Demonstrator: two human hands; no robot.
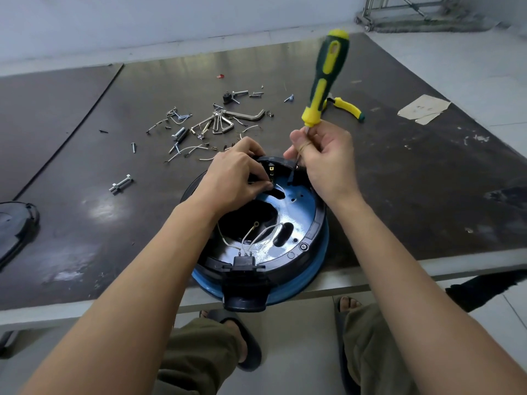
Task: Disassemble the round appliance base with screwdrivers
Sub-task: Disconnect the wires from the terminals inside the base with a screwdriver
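Note:
The round appliance base (308, 240), black rim over a blue body, lies upside down at the table's near edge, with white wires (256, 238) loose inside. My left hand (236, 178) grips a black part at the base's far rim. My right hand (325, 158) pinches the metal shaft of a green and yellow screwdriver (325, 78). Its handle points up and away, and its tip goes down into the far rim beside my left hand. The tip itself is hidden behind my fingers.
Loose screws, bolts, hex keys (228, 121) and wire bits lie scattered beyond the base. Yellow-handled pliers (348, 106) rest at the right. A bolt (121, 184) lies at the left, a black cover (17, 223) at the left edge, torn paper (425, 109) far right.

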